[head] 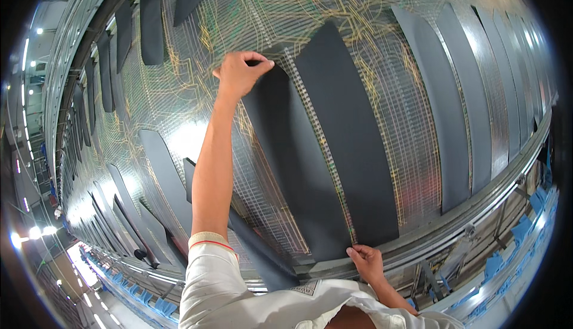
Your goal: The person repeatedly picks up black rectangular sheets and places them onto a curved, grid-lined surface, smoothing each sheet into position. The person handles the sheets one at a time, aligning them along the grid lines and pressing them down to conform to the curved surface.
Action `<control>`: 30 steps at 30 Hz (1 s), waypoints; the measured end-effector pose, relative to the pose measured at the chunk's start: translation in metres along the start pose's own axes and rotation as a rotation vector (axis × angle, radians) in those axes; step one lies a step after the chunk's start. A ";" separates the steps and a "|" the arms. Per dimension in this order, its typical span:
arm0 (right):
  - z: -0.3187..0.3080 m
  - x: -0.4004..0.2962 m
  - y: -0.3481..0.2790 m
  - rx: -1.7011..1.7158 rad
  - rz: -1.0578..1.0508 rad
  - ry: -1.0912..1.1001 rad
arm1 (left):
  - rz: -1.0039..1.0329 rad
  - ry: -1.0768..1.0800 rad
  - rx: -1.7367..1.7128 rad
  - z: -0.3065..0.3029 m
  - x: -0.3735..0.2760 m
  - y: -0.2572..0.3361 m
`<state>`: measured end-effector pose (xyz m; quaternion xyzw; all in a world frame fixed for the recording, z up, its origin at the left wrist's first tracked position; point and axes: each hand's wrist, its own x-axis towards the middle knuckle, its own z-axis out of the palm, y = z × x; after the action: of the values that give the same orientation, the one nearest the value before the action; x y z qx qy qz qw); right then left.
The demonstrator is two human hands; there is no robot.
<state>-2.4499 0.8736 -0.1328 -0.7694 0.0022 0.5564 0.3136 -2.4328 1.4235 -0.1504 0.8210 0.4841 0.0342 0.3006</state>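
Note:
A long dark grey panel of sheet material lies in front of me on a long table. The table's surface is covered in yellow, green and white lines. My left hand pinches the far rounded end of this panel between thumb and fingers. At the near edge my right hand pinches the panel's lower right corner. A second dark panel with a pointed far end lies flat just to the right, a narrow lined gap between the two.
Several grey panels lie to the right, and others along the far left side. A dark panel hangs over the near edge at left. A metal rail borders the table, with blue cloth-like pieces below it.

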 end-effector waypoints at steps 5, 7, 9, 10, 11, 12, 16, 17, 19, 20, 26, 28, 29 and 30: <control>-0.007 -0.012 -0.012 -0.236 -0.224 0.138 | 0.068 0.019 -0.031 0.010 0.010 -0.003; -0.016 -0.014 -0.012 -0.419 -0.386 0.148 | 0.167 0.005 -0.069 0.009 0.015 -0.010; -0.015 -0.010 -0.008 -0.401 -0.423 0.223 | 0.071 -0.033 -0.068 0.009 0.020 -0.025; -0.016 -0.009 -0.006 -0.442 -0.435 0.233 | 0.089 -0.051 -0.045 0.007 0.023 -0.029; -0.014 -0.009 -0.003 -0.444 -0.429 0.246 | 0.111 -0.065 -0.025 0.007 0.026 -0.032; -0.014 -0.006 0.000 -0.449 -0.434 0.256 | 0.096 -0.072 -0.029 0.007 0.026 -0.033; -0.009 -0.006 0.003 -0.464 -0.448 0.258 | 0.092 -0.088 -0.034 0.008 0.032 -0.028; -0.010 -0.006 0.004 -0.465 -0.428 0.255 | 0.096 -0.094 -0.034 0.008 0.032 -0.028; -0.009 -0.006 0.007 -0.461 -0.387 0.243 | 0.086 -0.066 -0.070 0.009 0.027 -0.022; -0.008 -0.006 0.007 -0.478 -0.394 0.268 | 0.081 -0.059 -0.086 0.008 0.026 -0.019; -0.006 -0.006 0.012 -0.490 -0.429 0.302 | 0.104 -0.091 -0.212 0.006 0.027 -0.027; -0.006 -0.003 0.015 -0.446 -0.416 0.272 | 0.058 -0.116 -0.261 0.007 0.028 -0.025; -0.007 -0.004 0.015 -0.457 -0.391 0.277 | 0.064 -0.104 -0.247 0.009 0.029 -0.025; -0.006 -0.005 0.013 -0.462 -0.368 0.276 | 0.069 -0.089 -0.226 0.010 0.030 -0.025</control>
<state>-2.4510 0.8586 -0.1332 -0.8760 -0.2208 0.3666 0.2225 -2.4330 1.4522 -0.1790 0.7988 0.4348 0.0623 0.4110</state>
